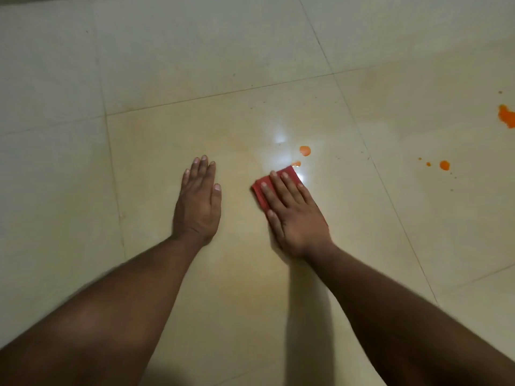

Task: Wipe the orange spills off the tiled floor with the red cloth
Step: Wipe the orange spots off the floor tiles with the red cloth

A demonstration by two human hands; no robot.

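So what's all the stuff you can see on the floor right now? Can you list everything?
red cloth: one, red, folded flat on the floor under the right hand's fingers.
orange spills: several, orange; a small one touching the cloth's far edge, a round one just beyond it, a few drops further right, a bigger patch at the right edge of the view.
tiled floor: one, cream, glossy, with thin dark grout lines.
left hand: one, flat on the floor, fingers straight, holding nothing.
right hand: one, pressing flat on the cloth.
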